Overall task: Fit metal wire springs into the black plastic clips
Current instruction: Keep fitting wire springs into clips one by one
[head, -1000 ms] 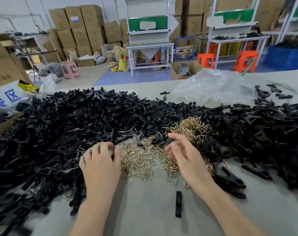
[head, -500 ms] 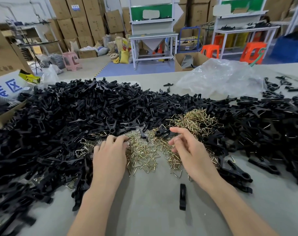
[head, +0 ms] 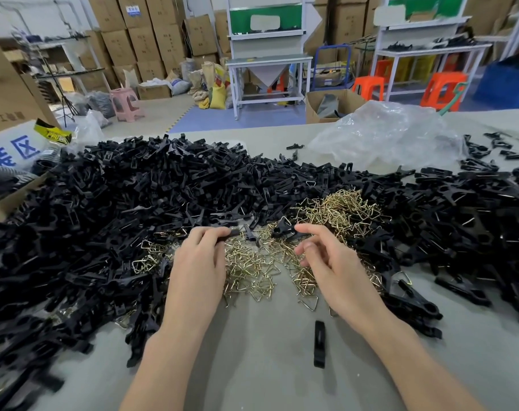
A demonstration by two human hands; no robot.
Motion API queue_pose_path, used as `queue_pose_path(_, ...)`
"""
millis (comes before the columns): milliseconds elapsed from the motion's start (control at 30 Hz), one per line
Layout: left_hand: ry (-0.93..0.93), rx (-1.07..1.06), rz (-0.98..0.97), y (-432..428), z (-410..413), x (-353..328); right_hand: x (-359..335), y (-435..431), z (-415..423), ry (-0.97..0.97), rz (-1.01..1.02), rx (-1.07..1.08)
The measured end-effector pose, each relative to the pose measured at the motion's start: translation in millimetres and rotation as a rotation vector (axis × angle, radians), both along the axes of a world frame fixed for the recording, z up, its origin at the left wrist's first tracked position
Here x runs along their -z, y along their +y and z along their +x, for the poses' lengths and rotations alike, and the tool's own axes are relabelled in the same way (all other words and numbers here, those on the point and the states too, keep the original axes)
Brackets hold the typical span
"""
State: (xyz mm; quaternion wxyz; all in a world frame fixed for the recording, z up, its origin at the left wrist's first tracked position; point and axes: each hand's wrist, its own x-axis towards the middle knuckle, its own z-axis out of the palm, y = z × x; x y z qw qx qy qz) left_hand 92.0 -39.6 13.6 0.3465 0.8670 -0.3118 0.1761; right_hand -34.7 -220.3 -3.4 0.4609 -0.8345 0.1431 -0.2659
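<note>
Grips a black plastic clip in left hand for fitting; poises right hand, slack-fingered and empty, above brass-coloured wire springs to pick one

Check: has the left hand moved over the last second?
Yes. The left hand has moved farther from the lone black clip, up the table, and grips a black piece.

Clips were black, springs brass-gold, desk pale grey, stools orange, one stool pink.
</note>
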Motion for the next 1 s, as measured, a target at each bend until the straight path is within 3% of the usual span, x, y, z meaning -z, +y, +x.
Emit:
queue_pose_path(100, 0.085, 0.031, -0.262, -8.7, -8.2, -7.2, -2.2, 2.4, -0.1, -0.014, -0.023, -0.002)
queue_pose_path(200, 0.438, 0.13, -0.541, -20.8, -18.4, -10.0, -5.4, 6.0, 0.5, -0.06, -0.036, -0.005)
queue_pose_path(333, 0.712, 0.314, -0.639, -34.4, -36.5, -7.6, -7.8, 16.9, 5.3, -0.025, 0.231, -0.151)
queue_pose_path(500, 0.674, 0.338, -0.594, -38.0, -42.1, -4.3, -12.6, 16.5, 8.2, -0.06, 0.497, -0.215)
queue_pose_path(733, 0.635, 0.341, -0.667, -38.8, -47.8, -8.6, -14.1, 15.4, 3.9, -0.062, 0.598, -0.303)
queue_pose_path(1000, 0.583, 0.24, -0.666, -33.6, -40.7, -9.8, -13.0, 9.6, 5.8, -0.089, 0.59, -0.211)
